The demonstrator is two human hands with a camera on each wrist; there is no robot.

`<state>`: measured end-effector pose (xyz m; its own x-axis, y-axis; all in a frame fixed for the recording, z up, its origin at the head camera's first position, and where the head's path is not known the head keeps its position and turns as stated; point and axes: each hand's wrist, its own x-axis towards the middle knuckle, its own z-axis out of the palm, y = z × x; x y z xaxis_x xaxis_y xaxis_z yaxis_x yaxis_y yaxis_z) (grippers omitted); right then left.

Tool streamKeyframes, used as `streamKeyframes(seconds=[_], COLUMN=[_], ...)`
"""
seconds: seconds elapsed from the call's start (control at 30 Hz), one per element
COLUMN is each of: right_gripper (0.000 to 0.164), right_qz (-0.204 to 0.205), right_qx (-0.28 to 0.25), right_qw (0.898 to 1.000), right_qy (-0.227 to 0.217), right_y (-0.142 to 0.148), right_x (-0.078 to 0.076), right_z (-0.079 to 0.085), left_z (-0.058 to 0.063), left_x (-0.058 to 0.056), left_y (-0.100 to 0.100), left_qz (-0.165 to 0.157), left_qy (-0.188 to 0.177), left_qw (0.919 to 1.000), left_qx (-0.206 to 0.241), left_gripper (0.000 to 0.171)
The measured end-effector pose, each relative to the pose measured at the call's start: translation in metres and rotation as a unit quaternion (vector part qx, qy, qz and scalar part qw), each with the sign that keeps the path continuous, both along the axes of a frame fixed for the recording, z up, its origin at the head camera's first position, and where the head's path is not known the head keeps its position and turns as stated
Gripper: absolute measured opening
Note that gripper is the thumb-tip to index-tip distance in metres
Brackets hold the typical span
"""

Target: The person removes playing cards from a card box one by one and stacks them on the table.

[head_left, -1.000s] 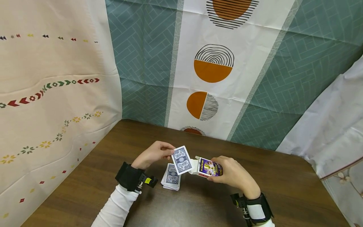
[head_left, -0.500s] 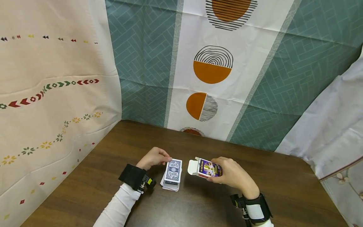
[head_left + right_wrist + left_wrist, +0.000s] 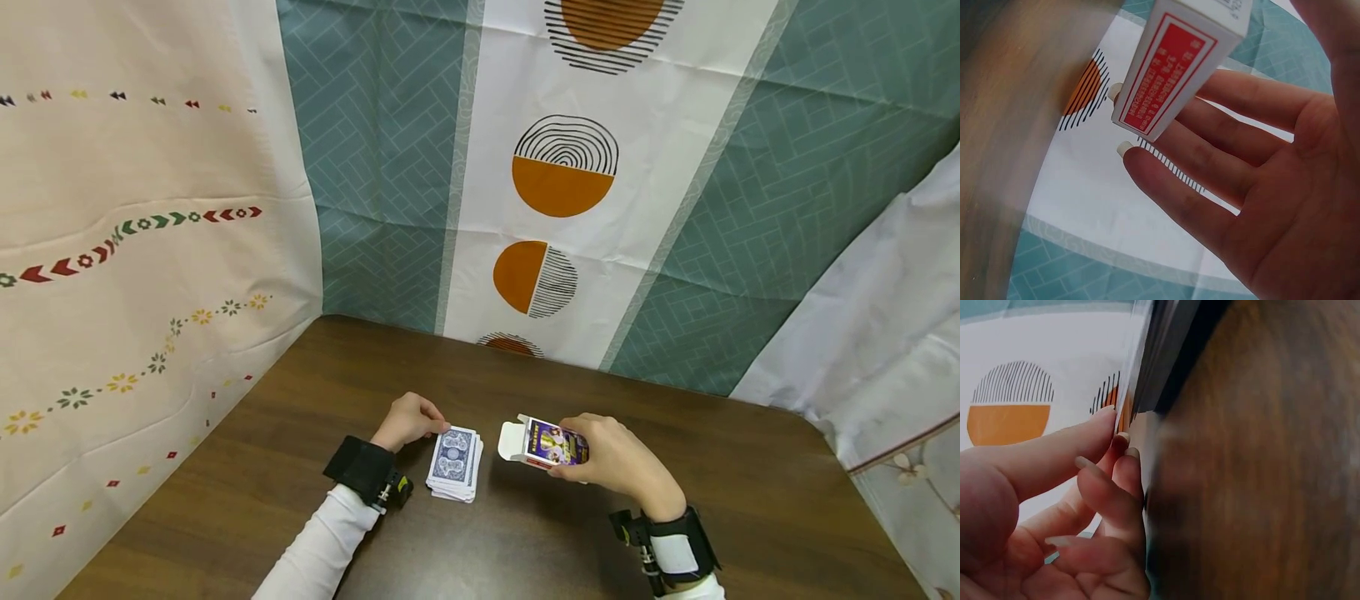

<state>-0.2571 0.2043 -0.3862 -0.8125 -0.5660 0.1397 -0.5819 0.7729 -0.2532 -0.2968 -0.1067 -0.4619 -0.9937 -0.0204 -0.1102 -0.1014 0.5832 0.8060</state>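
Note:
A blue-backed playing card (image 3: 453,457) lies face down over a stack of cards (image 3: 454,495) on the table. My left hand (image 3: 408,422) pinches this card by its far left corner; the left wrist view shows thumb and fingertips on the thin card edge (image 3: 1124,394), beside the stack's side (image 3: 1163,359). To the right of the stack, my right hand (image 3: 624,460) grips a purple-fronted card box (image 3: 557,444) around its closed end. The box's white flap (image 3: 512,441) hangs open toward the stack. Red printed side of the box (image 3: 1169,72) shows in the right wrist view.
The brown wooden table (image 3: 360,367) runs back to a teal and white patterned curtain (image 3: 525,208). A cream cloth (image 3: 150,292) hangs along the left side and a white cloth (image 3: 892,317) on the right. Both wrists wear black straps.
My left hand has brought the card down and left, away from the box's mouth, and onto the stack. My right hand has stayed in place with the card box.

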Motion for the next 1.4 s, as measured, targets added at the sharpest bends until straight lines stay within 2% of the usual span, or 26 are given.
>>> streamKeyframes(seconds=[0.2, 0.5, 0.57, 0.67, 0.73, 0.8, 0.87, 0.93, 1.0, 1.23, 1.4], right_gripper=[0.058, 0.059, 0.059, 0.059, 0.059, 0.059, 0.059, 0.059, 0.057, 0.056, 0.057], right_qz=[0.006, 0.001, 0.001, 0.001, 0.003, 0.004, 0.006, 0.010, 0.015, 0.014, 0.015], right_qx=[-0.002, -0.001, -0.001, 0.002, 0.003, 0.004, 0.004, 0.001, -0.003, -0.002, 0.003], right_qw=[1.000, 1.000, 1.000, 1.000, 1.000, 1.000, 1.000, 1.000, 1.000, 1.000, 1.000], right_qy=[-0.005, -0.014, -0.014, -0.011, -0.009, -0.005, -0.002, 0.000, 0.002, -0.003, 0.003], right_y=[0.000, -0.002, -0.002, -0.004, -0.004, -0.004, -0.005, -0.005, -0.007, -0.010, -0.012], right_x=[-0.002, -0.001, 0.000, 0.000, 0.000, 0.001, 0.001, 0.001, 0.002, 0.006, 0.008], right_z=[0.000, -0.003, -0.003, -0.003, -0.003, -0.002, -0.002, -0.002, -0.002, 0.000, 0.003], left_z=[0.003, -0.005, -0.002, 0.009, 0.021, 0.034, 0.043, 0.048, 0.048, 0.041, 0.038], left_x=[0.000, 0.000, 0.002, 0.009, 0.015, 0.023, 0.030, 0.036, 0.041, 0.047, 0.047], left_y=[0.001, 0.004, 0.005, 0.012, 0.020, 0.031, 0.043, 0.055, 0.064, 0.075, 0.078], left_qz=[-0.003, 0.002, 0.002, -0.007, -0.032, -0.076, -0.126, -0.163, -0.176, -0.146, -0.146], left_qy=[-0.001, 0.002, 0.019, 0.054, 0.081, 0.096, 0.108, 0.110, 0.112, 0.085, 0.048], left_qw=[1.0000, 0.9999, 0.9992, 0.9970, 0.9951, 0.9923, 0.9861, 0.9801, 0.9777, 0.9842, 0.9852], left_qx=[-0.005, -0.013, -0.034, -0.054, -0.047, -0.015, 0.009, 0.026, 0.028, 0.053, 0.076], left_gripper=[0.011, 0.011, 0.016, 0.021, 0.020, 0.018, 0.015, 0.013, 0.014, 0.021, 0.021])
